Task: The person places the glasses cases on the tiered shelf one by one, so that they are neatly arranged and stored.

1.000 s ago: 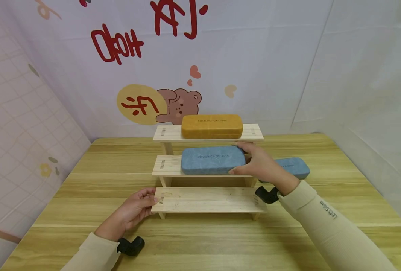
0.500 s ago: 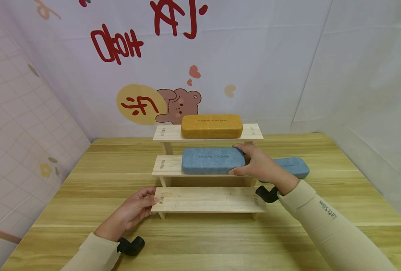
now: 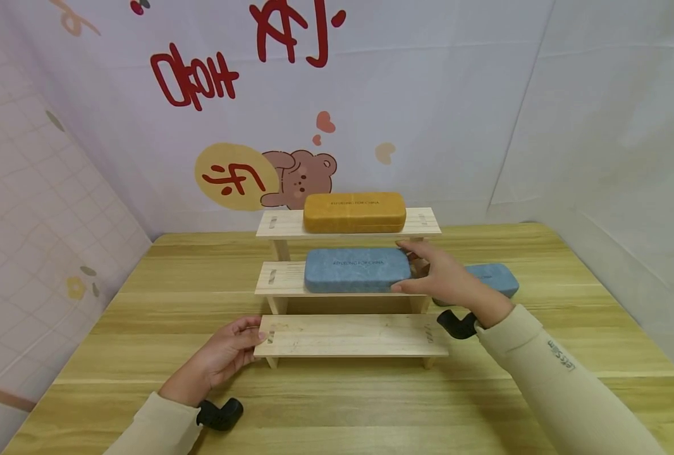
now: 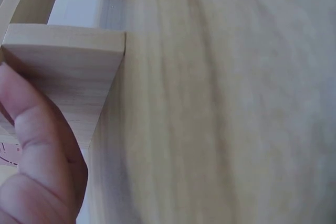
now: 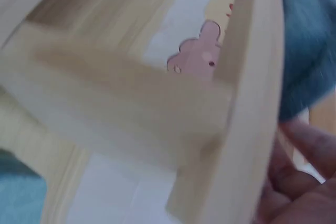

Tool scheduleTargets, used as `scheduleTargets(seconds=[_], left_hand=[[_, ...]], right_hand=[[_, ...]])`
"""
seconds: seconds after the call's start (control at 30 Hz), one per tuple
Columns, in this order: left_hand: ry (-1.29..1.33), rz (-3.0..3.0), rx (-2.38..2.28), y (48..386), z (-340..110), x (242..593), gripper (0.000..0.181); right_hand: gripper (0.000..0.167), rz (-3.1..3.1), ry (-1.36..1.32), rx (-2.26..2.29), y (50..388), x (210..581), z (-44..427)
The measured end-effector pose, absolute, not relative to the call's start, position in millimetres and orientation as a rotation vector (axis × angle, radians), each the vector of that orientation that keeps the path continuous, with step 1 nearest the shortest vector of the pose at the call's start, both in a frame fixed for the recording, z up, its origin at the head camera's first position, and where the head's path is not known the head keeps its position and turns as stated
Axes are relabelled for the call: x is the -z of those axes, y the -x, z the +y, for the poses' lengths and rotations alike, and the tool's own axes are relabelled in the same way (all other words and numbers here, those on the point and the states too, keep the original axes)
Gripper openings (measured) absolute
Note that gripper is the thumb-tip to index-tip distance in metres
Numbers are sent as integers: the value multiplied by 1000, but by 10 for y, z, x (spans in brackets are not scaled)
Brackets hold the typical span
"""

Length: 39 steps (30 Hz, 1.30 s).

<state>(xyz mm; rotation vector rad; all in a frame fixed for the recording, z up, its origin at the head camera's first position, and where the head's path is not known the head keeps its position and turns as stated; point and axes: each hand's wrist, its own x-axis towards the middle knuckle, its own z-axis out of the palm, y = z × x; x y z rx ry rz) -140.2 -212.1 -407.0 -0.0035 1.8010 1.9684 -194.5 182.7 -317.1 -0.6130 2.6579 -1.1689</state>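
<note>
A blue case [image 3: 357, 270] lies flat on the middle tier of a three-tier wooden stand [image 3: 348, 335]. Around its right end, the right hand [image 3: 447, 275] has thumb and fingers spread, touching or just beside the case; the right wrist view shows its fingers [image 5: 310, 145] below the case [image 5: 307, 45]. The left hand [image 3: 226, 354] grips the left end of the bottom tier, thumb on top. In the left wrist view, its curled finger [image 4: 39, 140] is beside the stand's support [image 4: 68, 66]. An orange case [image 3: 354, 213] rests on the top tier.
Another blue case [image 3: 495, 278] lies on the wooden table [image 3: 337, 404], right of the stand and partly hidden by the right forearm. Behind the table hangs a white printed backdrop [image 3: 439, 114], with a bear picture just behind the top tier.
The right hand has shifted slightly right, its thumb and fingers now covering less of the blue case. That case stays on the middle tier. The left hand keeps its place.
</note>
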Motion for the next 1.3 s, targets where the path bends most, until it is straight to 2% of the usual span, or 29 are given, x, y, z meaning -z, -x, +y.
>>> scheduleTargets(seconds=[0.27,0.53,1.3], left_hand=[[17,1794,-1975,1409,-2126,4089,55],[28,1799,-1966,1409,-2120,4085,53],[23,1791,-1970,1401,-2126,4094,54]], right_hand=[[70,2658,644,1291,1880,3185,2178],[62,2690,606,1321,1821,3192,2566],[75,2816,470,1095,2088,3540,3329]])
